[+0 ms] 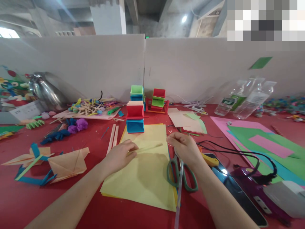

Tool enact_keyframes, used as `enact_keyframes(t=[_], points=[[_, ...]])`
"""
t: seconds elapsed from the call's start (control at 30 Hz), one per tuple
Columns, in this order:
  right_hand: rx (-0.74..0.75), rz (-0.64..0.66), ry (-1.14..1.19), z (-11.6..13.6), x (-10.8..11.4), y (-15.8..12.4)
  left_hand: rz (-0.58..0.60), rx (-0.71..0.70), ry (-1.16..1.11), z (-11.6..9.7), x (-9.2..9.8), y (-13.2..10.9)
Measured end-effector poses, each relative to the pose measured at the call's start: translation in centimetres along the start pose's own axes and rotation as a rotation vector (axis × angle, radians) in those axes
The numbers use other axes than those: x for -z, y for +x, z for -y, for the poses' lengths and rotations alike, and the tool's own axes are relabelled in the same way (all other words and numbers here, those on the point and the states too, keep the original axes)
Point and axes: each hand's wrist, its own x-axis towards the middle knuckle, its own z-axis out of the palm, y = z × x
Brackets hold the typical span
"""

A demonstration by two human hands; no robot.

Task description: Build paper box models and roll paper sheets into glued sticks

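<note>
My left hand (122, 153) pinches one end of a thin pale yellow paper strip (150, 147), which points right above the stacked yellow sheets (140, 178). My right hand (184, 146) is closed, thumb and fingertips together, just right of the strip's free end; anything between its fingertips is too small to make out. Beneath and in front of it lie green-handled scissors (172, 175) and a long clear strip (180, 194). Behind the sheets stand folded paper blocks in red and blue (135, 119). Two pale strips (113, 138) lie left of the sheets.
Folded paper pieces (71, 163) lie at left, near a metal jug (46, 90). On the right are a phone (238, 190), a purple power strip (252, 187), black cables (228, 148), coloured paper (254, 136) and plastic bottles (252, 98). A white partition (95, 66) stands behind.
</note>
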Motion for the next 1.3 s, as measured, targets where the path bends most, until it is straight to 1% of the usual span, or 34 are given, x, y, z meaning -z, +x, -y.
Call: enact_keyframes(t=[0.1,0.17,0.23,0.3,0.37,0.43,0.53,0.6,0.67,0.73,0.8,0.87,0.9,0.97,1.03,1.1,1.17,1.23,1.3], points=[[-0.047,-0.111,0.117,-0.4,0.6,0.5,-0.079,0.051,-0.245,0.3,0.2,0.3],[-0.061,-0.161,0.149,-0.6,0.9,0.8,-0.098,0.089,-0.414,0.3,0.2,0.4],[-0.060,-0.185,0.125,-0.9,1.0,1.0,-0.112,0.113,-0.530,0.1,0.2,0.5],[-0.046,-0.198,0.039,-1.2,1.1,1.1,-0.137,0.115,-0.571,-0.3,0.2,0.4],[-0.021,-0.214,-0.066,-1.3,1.2,1.1,-0.178,0.101,-0.547,-0.7,0.2,0.3],[-0.004,-0.225,-0.131,-1.2,1.2,1.1,-0.251,0.064,-0.459,-1.2,0.4,0.1],[-0.024,-0.220,-0.100,-0.8,1.1,1.0,-0.357,-0.004,-0.231,-1.4,0.6,-0.1],[-0.036,-0.216,-0.052,-0.6,1.1,0.9,-0.380,-0.014,-0.076,-1.2,0.8,-0.2],[-0.036,-0.214,-0.027,-0.6,1.2,0.9,-0.392,-0.002,0.017,-0.9,0.9,-0.2],[-0.034,-0.225,-0.042,-0.8,1.3,1.0,-0.406,0.011,0.024,-0.6,0.8,-0.2],[-0.032,-0.267,-0.072,-1.3,1.4,1.1,-0.412,0.020,-0.050,-0.6,0.7,-0.1],[-0.015,-0.314,-0.084,-1.8,1.6,1.3,-0.384,0.044,-0.196,-0.8,0.6,-0.1],[-0.008,-0.328,-0.084,-2.1,1.7,1.5,-0.353,0.062,-0.287,-1.1,0.6,-0.1],[-0.001,-0.340,-0.081,-2.6,1.9,1.7,-0.262,0.102,-0.483,-1.6,0.6,-0.2],[-0.026,-0.340,-0.113,-2.9,2.2,1.8,-0.164,0.136,-0.696,-2.2,0.6,-0.3],[-0.075,-0.329,-0.230,-2.9,2.3,1.8,-0.067,0.177,-0.926,-2.8,0.6,-0.4],[-0.083,-0.336,-0.394,-2.7,2.3,1.7,0.038,0.224,-1.140,-3.2,0.3,-0.6],[-0.006,-0.369,-0.467,-2.3,2.0,1.6,0.135,0.267,-1.286,-3.5,-0.1,-0.8],[0.103,-0.350,-0.381,-1.7,1.4,1.4,0.212,0.297,-1.364,-3.8,-0.6,-1.0]])
